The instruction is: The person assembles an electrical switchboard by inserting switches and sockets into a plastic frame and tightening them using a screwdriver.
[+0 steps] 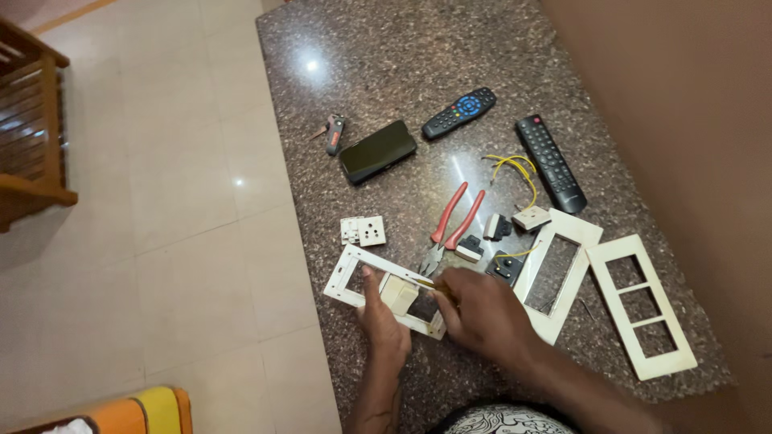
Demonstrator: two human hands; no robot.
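My left hand [384, 320] holds a white switch-plate frame [347, 277] at its near edge, thumb resting beside a cream switch module [397, 292] seated in the frame. My right hand [482, 312] is closed around a thin tool, apparently a screwdriver [428, 283] with a yellowish shaft, whose tip points at the switch module. The frame lies tilted on the dark speckled granite table [386, 72].
Red-handled pliers [453, 225], a white socket module [363, 231], loose switch modules with yellow wire [515, 173], two more white frames [639, 305] [567, 265], two remotes [459, 112] [550, 163], a black phone [377, 151] and a small cutter [334, 133] lie on the table. Its left edge drops to tiled floor.
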